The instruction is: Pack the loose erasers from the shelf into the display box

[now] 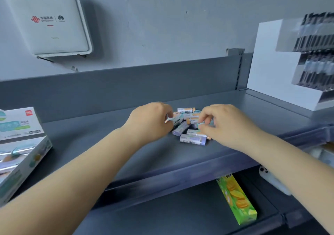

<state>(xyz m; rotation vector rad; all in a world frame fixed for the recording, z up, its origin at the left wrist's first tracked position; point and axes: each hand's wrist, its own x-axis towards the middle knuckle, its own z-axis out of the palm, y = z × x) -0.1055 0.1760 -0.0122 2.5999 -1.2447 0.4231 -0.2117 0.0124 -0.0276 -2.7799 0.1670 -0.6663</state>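
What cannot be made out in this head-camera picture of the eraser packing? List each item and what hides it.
1. Eraser pile, head view: the full count, since the left hand and right hand cover part of it.
2. Display box, head view: cut off by the left edge; its contents are blurred.
3. White stand, head view: its dark items are blurred and cut off at the right edge.

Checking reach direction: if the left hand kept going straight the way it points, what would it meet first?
Probably the pile of loose erasers just beyond the left hand; its fingers already seem to touch one.
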